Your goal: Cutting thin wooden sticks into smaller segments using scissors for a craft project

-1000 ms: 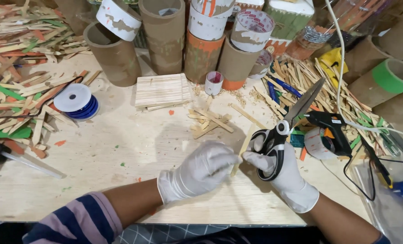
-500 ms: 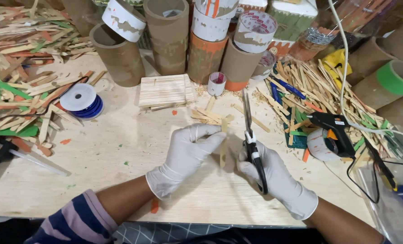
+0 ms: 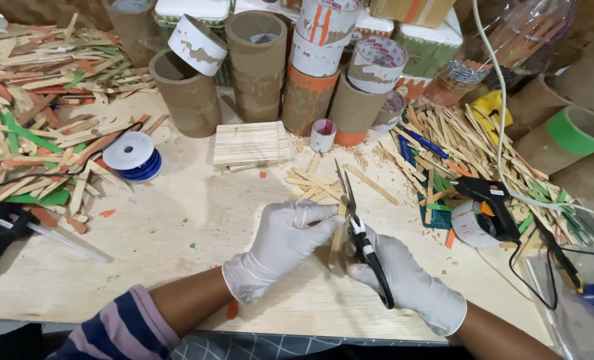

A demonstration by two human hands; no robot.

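Observation:
Both hands wear white gloves and meet near the front middle of a light wooden table [image 3: 197,220]. My left hand [image 3: 280,243] pinches a flat wooden stick [image 3: 337,239], held nearly upright. My right hand [image 3: 404,280] grips black-handled scissors [image 3: 364,237] whose slim blades point away from me, closing alongside the upper end of that stick. Just beyond the blades lie a few loose sticks [image 3: 314,181].
Cardboard tubes [image 3: 257,63] stand along the back. A panel of joined sticks [image 3: 252,143] and a blue-and-white wire spool [image 3: 132,157] lie left of centre. Stick heaps [image 3: 37,113] fill the left and right. A black glue gun [image 3: 487,203] with cable lies right; another [image 3: 0,233] left.
The scissors swung from pointing up-right, blades open, to pointing straight away, blades nearly shut. My two hands came together, and the stick now stands against the blades.

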